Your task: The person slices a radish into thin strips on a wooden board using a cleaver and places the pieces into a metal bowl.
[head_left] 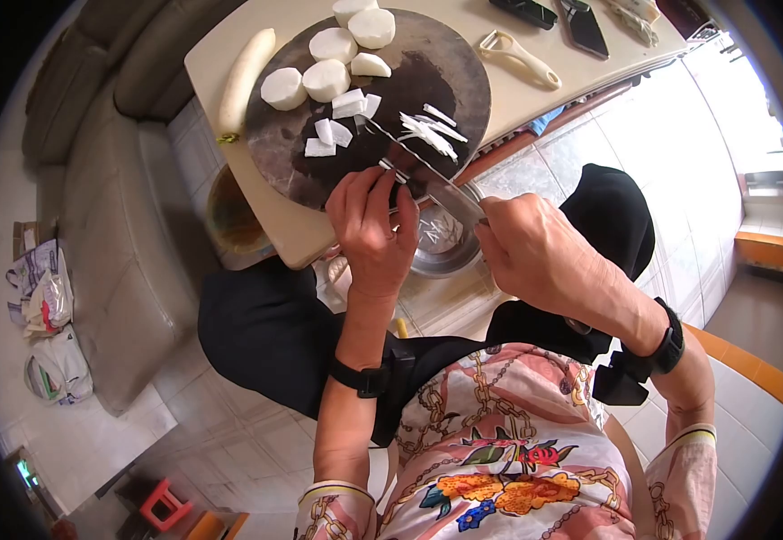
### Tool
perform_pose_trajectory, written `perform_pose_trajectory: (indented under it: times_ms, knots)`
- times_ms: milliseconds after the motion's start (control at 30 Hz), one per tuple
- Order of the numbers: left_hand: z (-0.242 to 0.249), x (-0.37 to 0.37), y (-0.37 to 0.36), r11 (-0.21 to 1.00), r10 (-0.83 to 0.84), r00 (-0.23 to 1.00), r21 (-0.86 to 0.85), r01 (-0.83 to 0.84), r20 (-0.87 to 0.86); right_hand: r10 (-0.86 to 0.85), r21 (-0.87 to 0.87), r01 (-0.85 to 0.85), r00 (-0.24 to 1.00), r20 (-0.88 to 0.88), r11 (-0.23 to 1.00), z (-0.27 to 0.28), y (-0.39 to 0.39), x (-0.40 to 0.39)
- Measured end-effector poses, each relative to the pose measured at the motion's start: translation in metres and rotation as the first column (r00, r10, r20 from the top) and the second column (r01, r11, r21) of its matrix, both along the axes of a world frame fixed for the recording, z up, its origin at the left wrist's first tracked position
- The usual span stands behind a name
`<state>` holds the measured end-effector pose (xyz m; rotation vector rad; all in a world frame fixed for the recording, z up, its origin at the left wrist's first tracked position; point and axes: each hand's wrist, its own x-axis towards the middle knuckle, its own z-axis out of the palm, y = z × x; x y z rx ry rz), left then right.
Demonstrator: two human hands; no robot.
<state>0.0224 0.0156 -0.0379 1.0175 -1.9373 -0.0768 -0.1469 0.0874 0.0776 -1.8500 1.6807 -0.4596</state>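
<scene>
My right hand [535, 243] is closed round the handle of a kitchen knife [450, 195]. Its blade slants up and left over the near part of a dark round cutting board [274, 148]. Just left of the blade, my left hand [369, 220] has its fingertips bent down on small white radish pieces [394, 169], partly hidden by the fingers. Thin radish strips [432, 135] lie in a pile right of the blade. Flat radish slices [330, 135] rest to its left. Several thick radish chunks [326, 79] sit toward the far side of the board.
A whole white radish [246, 85] lies on the table [207, 58] left of the board. At the right are a peeler [519, 56] and a phone [584, 27]. Below the table edge, a metal bowl [450, 263] holds white strips. A sofa [130, 261] stands on the left.
</scene>
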Motion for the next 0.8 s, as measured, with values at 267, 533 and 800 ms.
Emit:
perform_pose_trajectory:
  times_ms: [267, 533, 800]
  knots:
    - [-0.002, -0.001, 0.001, 1.0, 0.0, 1.0, 0.01, 0.0, -0.023, -0.033, 0.036, 0.032, 0.999, 0.017, 0.999, 0.002, 0.008, -0.001]
    - [-0.004, 0.001, -0.001, 1.0, -0.014, 1.0, 0.011, 0.014, -0.013, 0.01, 0.024, -0.01, 1.0, -0.008, 1.0, 0.001, 0.006, -0.005]
    - [-0.006, 0.002, -0.002, 0.999, -0.033, 0.999, 0.02, 0.033, -0.021, 0.018, 0.01, -0.018, 0.999, 0.029, 1.0, -0.008, 0.011, -0.007]
